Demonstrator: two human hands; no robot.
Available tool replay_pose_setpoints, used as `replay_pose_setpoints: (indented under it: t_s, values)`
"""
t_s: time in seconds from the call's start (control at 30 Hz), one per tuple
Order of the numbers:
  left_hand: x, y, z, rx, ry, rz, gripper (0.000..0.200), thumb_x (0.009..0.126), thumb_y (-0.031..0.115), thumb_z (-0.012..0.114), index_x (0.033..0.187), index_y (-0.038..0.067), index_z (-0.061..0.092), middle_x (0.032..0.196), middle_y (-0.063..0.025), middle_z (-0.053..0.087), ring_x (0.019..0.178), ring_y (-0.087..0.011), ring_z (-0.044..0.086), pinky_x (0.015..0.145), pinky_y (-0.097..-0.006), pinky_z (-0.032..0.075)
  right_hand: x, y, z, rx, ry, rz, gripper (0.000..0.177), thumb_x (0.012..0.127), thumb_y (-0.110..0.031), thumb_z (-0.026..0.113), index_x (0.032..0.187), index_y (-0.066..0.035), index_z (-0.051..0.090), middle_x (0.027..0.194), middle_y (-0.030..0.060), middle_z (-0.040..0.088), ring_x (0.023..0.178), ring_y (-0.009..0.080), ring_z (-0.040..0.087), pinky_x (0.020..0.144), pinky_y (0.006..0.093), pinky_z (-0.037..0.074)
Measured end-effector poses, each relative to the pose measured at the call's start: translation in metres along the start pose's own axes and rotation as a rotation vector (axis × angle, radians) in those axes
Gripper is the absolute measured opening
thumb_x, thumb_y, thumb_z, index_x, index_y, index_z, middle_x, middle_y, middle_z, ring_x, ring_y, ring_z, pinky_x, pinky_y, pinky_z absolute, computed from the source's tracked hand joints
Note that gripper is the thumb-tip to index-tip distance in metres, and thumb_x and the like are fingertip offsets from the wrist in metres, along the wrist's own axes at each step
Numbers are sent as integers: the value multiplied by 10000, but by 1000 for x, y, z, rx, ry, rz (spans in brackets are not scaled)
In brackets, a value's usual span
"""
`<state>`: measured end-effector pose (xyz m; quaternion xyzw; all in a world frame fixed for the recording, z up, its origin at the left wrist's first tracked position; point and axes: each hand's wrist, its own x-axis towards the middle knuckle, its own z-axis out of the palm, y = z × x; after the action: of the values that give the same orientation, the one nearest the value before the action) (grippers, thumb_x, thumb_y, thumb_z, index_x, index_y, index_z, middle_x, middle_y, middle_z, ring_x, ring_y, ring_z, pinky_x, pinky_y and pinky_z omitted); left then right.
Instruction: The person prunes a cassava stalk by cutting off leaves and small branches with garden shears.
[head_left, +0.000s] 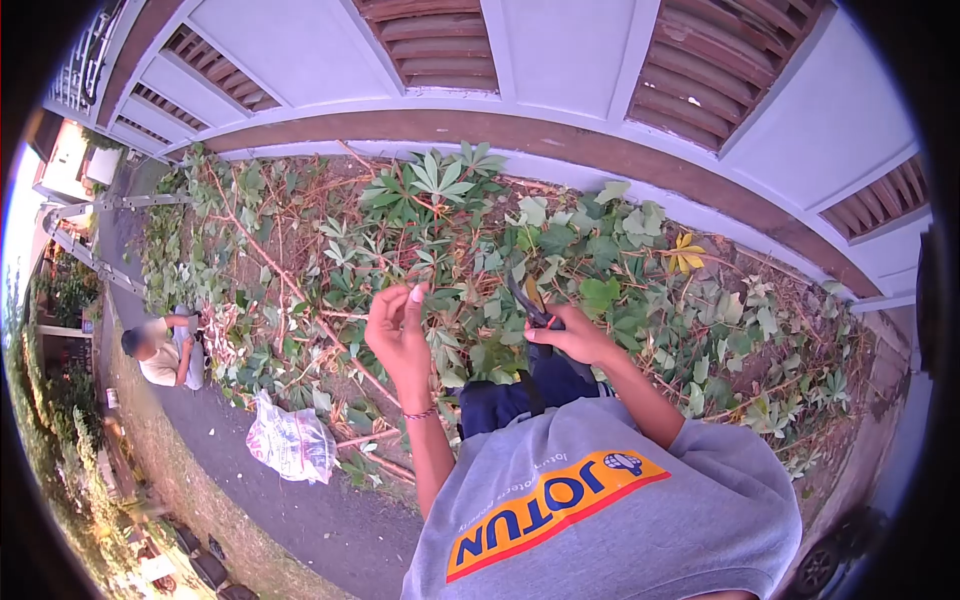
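Note:
My right hand (578, 338) is closed around the dark handles of pruning shears (530, 306). Their curved blades stand apart and point away from me, over the leaves. To the left, my left hand (400, 325) is raised with its thumb and fingertips pinched together; whatever is between them is too small to make out. A braided band circles that wrist. Below both hands lie cut leafy branches (460, 310) with lobed green leaves and reddish-brown stems.
A pale wall with brown louvred vents (430, 45) runs along the far side. On the paved path lies a white plastic sack (290, 440). Another person (165, 350) sits low at the left, near a metal ladder (90, 255). A yellow leaf (685, 255) lies right.

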<state>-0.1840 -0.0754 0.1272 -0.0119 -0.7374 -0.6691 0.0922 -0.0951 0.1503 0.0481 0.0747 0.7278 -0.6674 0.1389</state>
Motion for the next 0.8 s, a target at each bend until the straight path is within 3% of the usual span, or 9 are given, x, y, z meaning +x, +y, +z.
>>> replay_pose_setpoints:
  t_s: [0.13, 0.17, 0.2, 0.3, 0.47, 0.53, 0.6, 0.63, 0.8]
  values:
    - [19, 16, 0, -192, 74, -40, 86, 908, -11, 630, 958, -16, 560, 901, -138, 700, 897, -187, 689, 746, -269, 583, 3, -1, 9, -72, -104, -39, 384, 818, -393, 712, 928, -29, 659, 703, 39, 593, 665, 136, 530, 627, 305, 397]
    - [23, 14, 0, -222, 110, -15, 105, 909, 31, 646, 964, -7, 565, 937, -179, 699, 852, -197, 693, 728, -308, 614, 3, -3, 12, -76, -139, -43, 445, 812, -426, 709, 939, -3, 648, 752, 105, 617, 697, 215, 569, 656, 341, 417]
    - [25, 17, 2, -218, 105, -15, 105, 909, 31, 646, 964, -7, 565, 937, -179, 699, 852, -197, 693, 728, -308, 614, 5, -6, 13, -71, -136, -42, 445, 812, -426, 709, 939, -3, 648, 752, 105, 617, 697, 215, 569, 656, 341, 417]
    - [27, 29, 0, -268, 149, -11, 113, 908, 38, 652, 968, -5, 567, 947, -184, 697, 844, -199, 694, 722, -296, 612, 3, -18, 24, -172, -156, -28, 542, 798, -452, 702, 973, 55, 631, 847, 234, 632, 826, 382, 633, 761, 424, 460]
    - [22, 37, -7, -266, 240, 14, 103, 922, 42, 634, 955, -12, 552, 957, -196, 691, 857, -213, 698, 747, -309, 621, 11, -42, 21, -326, -211, 40, 572, 792, -458, 701, 1032, 58, 644, 859, 241, 643, 859, 394, 640, 750, 438, 469]
    - [19, 43, -9, -265, 244, 37, 102, 923, 35, 629, 952, -17, 547, 970, -206, 687, 863, -224, 700, 748, -312, 624, 20, -30, 22, -314, -216, 6, 553, 800, -454, 696, 1026, 49, 652, 836, 216, 650, 824, 361, 641, 740, 422, 465]
    - [15, 45, -11, -259, 248, 42, 104, 922, 30, 627, 953, -21, 541, 977, -212, 683, 866, -231, 700, 745, -313, 626, 26, -27, 23, -93, -214, -28, 516, 814, -442, 690, 1020, 30, 662, 802, 156, 655, 762, 281, 623, 721, 381, 453]
    - [13, 46, -11, -270, 247, 36, 105, 922, 28, 626, 953, -22, 539, 979, -212, 682, 867, -231, 700, 742, -311, 627, 28, -27, 27, 23, -217, -23, 441, 835, -411, 685, 983, 3, 669, 777, 80, 645, 725, 178, 580, 705, 322, 432]
    - [3, 46, -9, -304, 237, 13, 92, 925, 22, 616, 956, -16, 537, 981, -214, 680, 868, -235, 700, 732, -308, 631, 40, -29, 37, 263, -215, -10, 342, 855, -356, 682, 894, -17, 655, 752, 30, 629, 716, 113, 555, 697, 281, 419]
